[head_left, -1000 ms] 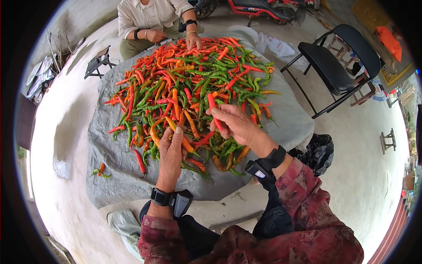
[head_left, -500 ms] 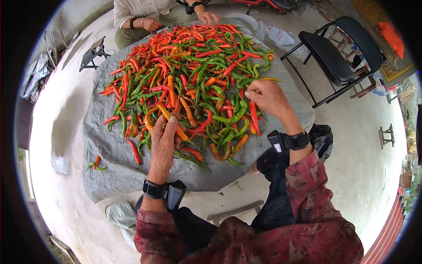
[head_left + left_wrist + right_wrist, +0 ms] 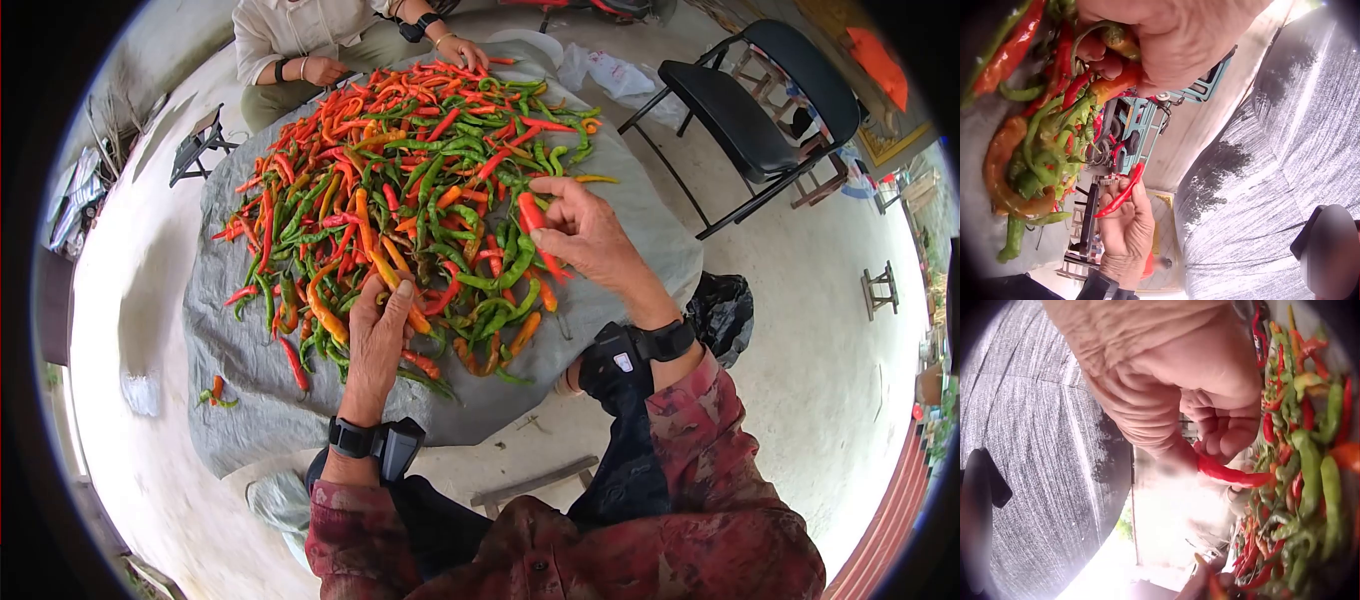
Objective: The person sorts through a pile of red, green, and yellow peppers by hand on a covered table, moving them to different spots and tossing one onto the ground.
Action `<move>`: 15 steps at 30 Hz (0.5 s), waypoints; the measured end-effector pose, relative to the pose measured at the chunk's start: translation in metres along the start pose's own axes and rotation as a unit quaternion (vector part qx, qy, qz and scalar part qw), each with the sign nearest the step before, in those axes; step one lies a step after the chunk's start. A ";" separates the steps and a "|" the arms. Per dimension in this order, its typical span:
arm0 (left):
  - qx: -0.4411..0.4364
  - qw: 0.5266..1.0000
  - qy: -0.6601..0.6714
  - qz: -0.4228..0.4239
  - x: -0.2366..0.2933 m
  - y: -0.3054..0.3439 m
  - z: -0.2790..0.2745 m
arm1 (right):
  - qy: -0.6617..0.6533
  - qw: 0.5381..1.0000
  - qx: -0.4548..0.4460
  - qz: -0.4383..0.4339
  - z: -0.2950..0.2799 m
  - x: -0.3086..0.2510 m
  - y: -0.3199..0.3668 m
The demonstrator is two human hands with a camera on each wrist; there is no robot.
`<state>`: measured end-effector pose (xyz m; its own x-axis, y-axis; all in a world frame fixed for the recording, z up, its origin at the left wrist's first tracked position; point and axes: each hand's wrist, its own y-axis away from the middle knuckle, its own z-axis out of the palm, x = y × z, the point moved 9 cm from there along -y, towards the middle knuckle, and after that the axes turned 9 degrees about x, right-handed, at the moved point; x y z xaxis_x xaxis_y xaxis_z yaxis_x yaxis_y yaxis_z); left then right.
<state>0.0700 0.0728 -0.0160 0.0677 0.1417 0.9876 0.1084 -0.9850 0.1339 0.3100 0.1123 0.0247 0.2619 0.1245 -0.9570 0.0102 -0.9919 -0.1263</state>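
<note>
A broad heap of red, green and orange chili peppers (image 3: 430, 150) covers the grey sheet (image 3: 240, 340). At the near edge of the heap my left hand (image 3: 375, 340) holds an orange-yellow chili pepper (image 3: 384, 268) between thumb and fingers. My right hand (image 3: 595, 235), over the heap's right side, pinches a red chili pepper (image 3: 531, 212) with thumb and fingertips. In the right wrist view that red chili pepper (image 3: 1235, 476) juts out past the thumb, its far end overlapping the heap. The left wrist view shows the right hand (image 3: 1124, 234) raised beside the heap.
Across the heap sits another person, one hand (image 3: 462, 52) at its far edge. A black folding chair (image 3: 740, 115) stands to the right, with a black plastic bag (image 3: 722, 315) nearer me. A few chili pieces (image 3: 216, 392) lie apart on the sheet's left.
My right hand moved right from mid-heap, was without the red chili pepper half a second ago, and now pinches one. The left hand keeps its orange-yellow chili pepper. The other person's hand has shifted.
</note>
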 end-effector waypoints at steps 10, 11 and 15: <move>-0.008 1.000 0.008 -0.008 0.003 0.002 0.001 | -0.321 0.932 -0.104 0.130 0.073 0.020 -0.022; -0.009 1.000 0.013 -0.008 0.003 0.003 0.001 | -0.352 0.928 -0.018 0.118 0.055 0.021 -0.038; -0.008 1.000 0.010 0.007 0.003 0.003 -0.008 | -0.214 0.974 0.052 0.058 0.019 0.012 -0.044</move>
<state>0.0624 0.0696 -0.0123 0.0496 0.1265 0.9907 0.0923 -0.9883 0.1216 0.2945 0.1577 0.0136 -0.1707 0.0327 -0.9848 -0.0984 -0.9950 -0.0160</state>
